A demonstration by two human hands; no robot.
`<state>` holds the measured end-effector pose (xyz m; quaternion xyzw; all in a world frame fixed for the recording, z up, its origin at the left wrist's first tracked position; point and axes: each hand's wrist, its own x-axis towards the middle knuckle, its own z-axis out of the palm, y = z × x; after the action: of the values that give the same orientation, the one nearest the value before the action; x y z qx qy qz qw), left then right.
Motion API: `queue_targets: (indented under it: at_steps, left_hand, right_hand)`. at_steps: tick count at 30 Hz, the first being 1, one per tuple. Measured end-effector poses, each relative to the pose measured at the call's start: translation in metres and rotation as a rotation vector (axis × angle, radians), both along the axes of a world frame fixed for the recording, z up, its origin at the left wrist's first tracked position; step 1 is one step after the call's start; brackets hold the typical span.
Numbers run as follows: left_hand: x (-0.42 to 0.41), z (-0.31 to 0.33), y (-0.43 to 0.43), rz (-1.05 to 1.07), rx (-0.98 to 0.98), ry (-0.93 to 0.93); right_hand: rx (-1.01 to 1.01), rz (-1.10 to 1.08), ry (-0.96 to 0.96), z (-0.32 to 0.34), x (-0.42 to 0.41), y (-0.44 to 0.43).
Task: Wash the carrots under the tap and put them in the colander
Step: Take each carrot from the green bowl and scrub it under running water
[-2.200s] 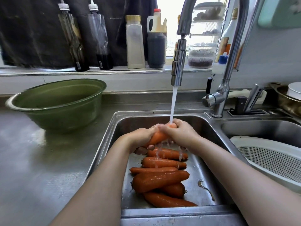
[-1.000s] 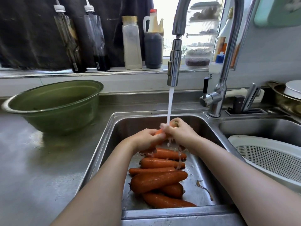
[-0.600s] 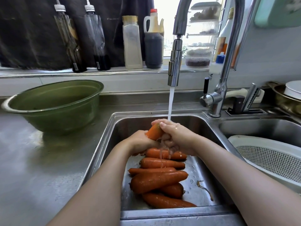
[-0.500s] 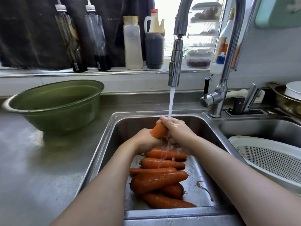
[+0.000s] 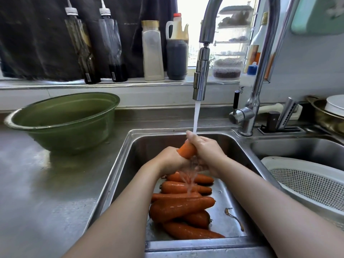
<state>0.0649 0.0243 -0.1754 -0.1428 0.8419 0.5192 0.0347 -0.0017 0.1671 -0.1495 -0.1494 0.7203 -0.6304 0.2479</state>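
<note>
Water (image 5: 196, 116) from the tap (image 5: 200, 79) falls onto the grip. The left hand (image 5: 170, 160) and right hand (image 5: 206, 148) are wrapped tight round one carrot (image 5: 186, 150), washing it. More carrots (image 5: 181, 207) lie below the grip. Next, it should go right, into the colander (image 5: 307, 181).

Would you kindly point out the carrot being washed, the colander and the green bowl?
carrot being washed (image 5: 186, 150): head view, its exposed orange end.
colander (image 5: 305, 181): head view, its perforated inner wall.
green bowl (image 5: 74, 135): head view, its outer side wall.
</note>
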Motion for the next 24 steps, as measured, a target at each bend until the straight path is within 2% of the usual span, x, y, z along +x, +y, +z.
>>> queue_targets:
  at_steps: [2,5,7,11,16,19,24]
  left_hand:
    - [0.0,0.0,0.003,-0.01,0.049,0.017]
    - [0.005,-0.001,-0.003,-0.007,0.079,0.043]
    - [0.009,-0.002,-0.004,-0.051,0.193,0.084]
    - [0.012,0.004,0.004,-0.108,0.36,0.09]
    - [0.013,0.009,0.006,-0.108,0.546,-0.067]
    - [0.012,0.008,0.005,-0.131,0.674,-0.232]
    - [0.012,0.009,0.001,-0.18,0.842,-0.291]
  right_hand:
    - [-0.011,-0.046,-0.036,0.0,-0.002,0.002]
    - [-0.162,0.15,-0.188,0.0,-0.01,0.014]
    - [-0.29,0.27,-0.276,0.0,-0.014,0.02]
    - [-0.396,0.366,-0.267,0.0,-0.017,0.021]
    - [-0.341,0.241,-0.177,-0.004,-0.022,0.017]
    - [-0.336,0.254,-0.204,-0.007,-0.018,0.015]
    - [-0.429,0.262,-0.325,-0.007,-0.02,0.012]
